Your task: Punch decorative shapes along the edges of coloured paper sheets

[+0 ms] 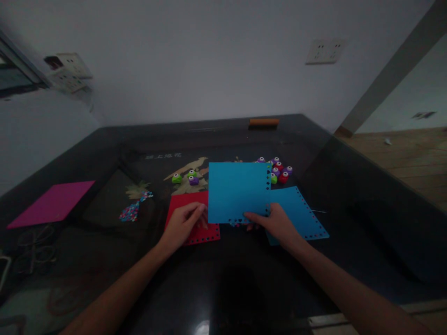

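My right hand (275,221) pinches the lower right corner of a blue sheet of paper (240,190), thumb in front. The sheet is raised and faces me; small punched holes run along its right and bottom edges. Beside its left edge is my left hand (183,225), thumb and forefinger pressed together; anything between them is too small to make out. Under that hand lies a red sheet (179,200) with holes along its edges. A second blue sheet (296,211), also punched, lies partly behind my right hand. Tiny paper bits (235,223) show below the raised sheet.
Eye-shaped craft punches lie in a right group (283,177) and a left group (193,179). Confetti (129,211) is piled at left, near a magenta sheet (52,202) and scissors (37,249). A brown bar (264,122) lies at the back of the dark glossy table (223,284).
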`<state>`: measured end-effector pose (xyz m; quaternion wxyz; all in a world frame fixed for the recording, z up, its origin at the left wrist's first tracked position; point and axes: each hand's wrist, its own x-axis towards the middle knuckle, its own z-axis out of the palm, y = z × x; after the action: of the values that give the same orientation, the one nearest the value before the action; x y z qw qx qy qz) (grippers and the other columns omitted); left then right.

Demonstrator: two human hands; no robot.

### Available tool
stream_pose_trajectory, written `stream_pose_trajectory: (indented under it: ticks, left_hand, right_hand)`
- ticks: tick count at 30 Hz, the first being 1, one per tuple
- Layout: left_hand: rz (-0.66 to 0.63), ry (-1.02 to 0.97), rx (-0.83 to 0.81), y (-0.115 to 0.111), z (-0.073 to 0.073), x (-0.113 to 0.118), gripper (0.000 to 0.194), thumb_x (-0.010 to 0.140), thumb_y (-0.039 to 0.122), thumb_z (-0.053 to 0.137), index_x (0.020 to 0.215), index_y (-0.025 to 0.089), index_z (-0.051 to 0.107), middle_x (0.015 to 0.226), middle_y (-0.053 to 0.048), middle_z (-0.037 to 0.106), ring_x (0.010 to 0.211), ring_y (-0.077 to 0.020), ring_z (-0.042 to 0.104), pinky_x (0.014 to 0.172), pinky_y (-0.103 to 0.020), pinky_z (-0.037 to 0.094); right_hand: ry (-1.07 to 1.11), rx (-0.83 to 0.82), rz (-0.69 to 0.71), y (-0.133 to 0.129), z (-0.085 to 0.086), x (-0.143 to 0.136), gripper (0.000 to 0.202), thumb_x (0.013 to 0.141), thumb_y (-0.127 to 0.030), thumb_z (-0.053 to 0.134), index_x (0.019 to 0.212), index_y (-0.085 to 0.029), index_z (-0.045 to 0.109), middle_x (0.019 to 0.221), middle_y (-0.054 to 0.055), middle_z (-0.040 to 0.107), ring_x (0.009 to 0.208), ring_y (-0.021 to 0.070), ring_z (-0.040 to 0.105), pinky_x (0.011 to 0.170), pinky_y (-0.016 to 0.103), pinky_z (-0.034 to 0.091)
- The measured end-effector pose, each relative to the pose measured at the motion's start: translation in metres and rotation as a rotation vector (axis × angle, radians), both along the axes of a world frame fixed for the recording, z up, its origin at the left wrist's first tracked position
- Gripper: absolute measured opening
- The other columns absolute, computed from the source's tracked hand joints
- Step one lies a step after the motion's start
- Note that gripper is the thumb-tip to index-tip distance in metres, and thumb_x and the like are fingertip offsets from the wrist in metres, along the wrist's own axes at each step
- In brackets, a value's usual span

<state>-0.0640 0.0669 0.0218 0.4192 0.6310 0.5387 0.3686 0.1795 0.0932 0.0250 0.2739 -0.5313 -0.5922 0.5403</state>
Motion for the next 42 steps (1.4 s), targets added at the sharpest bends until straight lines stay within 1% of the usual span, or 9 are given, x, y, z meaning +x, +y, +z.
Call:
stream_pose_trajectory:
  ticks: [7, 12, 16, 20, 23, 26, 29, 37, 42]
  left_hand:
    - [0.127, 0.144, 0.129, 0.014, -0.002, -0.019, 0.033, 0.088, 0.040, 0.043, 0.084, 0.016, 0.064, 0.077, -0.005, 0.070, 0.068, -0.0181, 0.064, 0.071, -0.030, 0.049]
    - [0.252, 0.452, 0.182, 0.031, -0.008, -0.052, 0.032, 0.084, 0.039, 0.045, 0.095, 0.017, 0.065, 0.094, -0.007, 0.071, 0.088, -0.0231, 0.065, 0.081, -0.033, 0.048]
    - [0.330, 0.618, 0.168, 0.045, -0.005, -0.069, 0.032, 0.084, 0.034, 0.041, 0.096, 0.015, 0.064, 0.096, -0.008, 0.071, 0.087, -0.0215, 0.066, 0.078, -0.029, 0.049]
    - [0.380, 0.726, 0.151, 0.059, -0.002, -0.061, 0.031, 0.085, 0.032, 0.042, 0.100, 0.016, 0.063, 0.097, -0.008, 0.071, 0.087, -0.0207, 0.066, 0.076, -0.028, 0.048]
    - [0.434, 0.848, 0.125, 0.071, -0.002, -0.045, 0.034, 0.085, 0.041, 0.045, 0.102, 0.018, 0.062, 0.100, -0.011, 0.069, 0.092, -0.0268, 0.064, 0.077, -0.035, 0.048]
    - [0.483, 0.954, 0.078, 0.081, -0.003, -0.029, 0.047, 0.082, 0.052, 0.046, 0.102, 0.013, 0.062, 0.102, -0.020, 0.066, 0.093, -0.0348, 0.063, 0.075, -0.044, 0.047]
    - [0.502, 1.014, 0.048, 0.090, -0.006, -0.020, 0.055, 0.080, 0.057, 0.046, 0.107, 0.012, 0.060, 0.102, -0.022, 0.065, 0.095, -0.0370, 0.062, 0.075, -0.046, 0.047]
    - [0.484, 1.080, 0.067, 0.088, -0.014, -0.019, 0.049, 0.083, 0.052, 0.044, 0.109, 0.013, 0.057, 0.103, -0.021, 0.064, 0.092, -0.0377, 0.063, 0.071, -0.047, 0.048]
    - [0.442, 1.038, 0.129, 0.078, -0.008, -0.023, 0.038, 0.085, 0.040, 0.045, 0.109, 0.012, 0.053, 0.101, -0.021, 0.064, 0.090, -0.0360, 0.063, 0.071, -0.044, 0.048]
  right_hand:
    - [0.017, 0.070, -0.014, 0.002, -0.002, 0.003, 0.028, 0.072, -0.041, 0.065, 0.064, -0.014, 0.065, 0.062, 0.008, 0.070, 0.054, 0.0168, 0.063, 0.056, 0.029, 0.048]
    - [0.001, 0.095, -0.024, 0.003, -0.002, 0.004, 0.029, 0.071, -0.042, 0.065, 0.063, -0.014, 0.065, 0.061, 0.008, 0.070, 0.054, 0.0179, 0.063, 0.055, 0.029, 0.048]
    - [0.014, 0.096, -0.014, 0.002, -0.003, 0.005, 0.027, 0.073, -0.041, 0.064, 0.066, -0.015, 0.065, 0.063, 0.009, 0.071, 0.056, 0.0189, 0.064, 0.056, 0.030, 0.048]
    - [0.023, 0.099, -0.007, 0.001, -0.001, 0.005, 0.027, 0.074, -0.041, 0.063, 0.066, -0.014, 0.065, 0.063, 0.009, 0.071, 0.057, 0.0189, 0.065, 0.056, 0.030, 0.048]
    - [0.032, 0.111, -0.013, 0.000, 0.001, 0.006, 0.027, 0.073, -0.041, 0.064, 0.066, -0.014, 0.065, 0.063, 0.008, 0.071, 0.056, 0.0183, 0.064, 0.056, 0.029, 0.048]
    - [0.051, 0.127, -0.017, 0.001, 0.001, 0.008, 0.028, 0.074, -0.041, 0.063, 0.066, -0.014, 0.065, 0.063, 0.008, 0.071, 0.056, 0.0179, 0.064, 0.056, 0.029, 0.048]
    - [0.075, 0.137, -0.027, 0.003, 0.001, 0.009, 0.026, 0.074, -0.040, 0.063, 0.066, -0.015, 0.065, 0.061, 0.006, 0.070, 0.055, 0.0169, 0.063, 0.056, 0.028, 0.048]
    - [0.130, 0.100, -0.067, 0.006, 0.001, 0.012, 0.020, 0.073, -0.036, 0.065, 0.065, -0.017, 0.064, 0.061, 0.005, 0.070, 0.055, 0.0176, 0.065, 0.056, 0.029, 0.048]
    - [0.152, 0.124, -0.059, 0.008, -0.002, 0.014, 0.023, 0.073, -0.038, 0.064, 0.066, -0.016, 0.066, 0.062, 0.005, 0.071, 0.057, 0.0182, 0.065, 0.056, 0.029, 0.048]
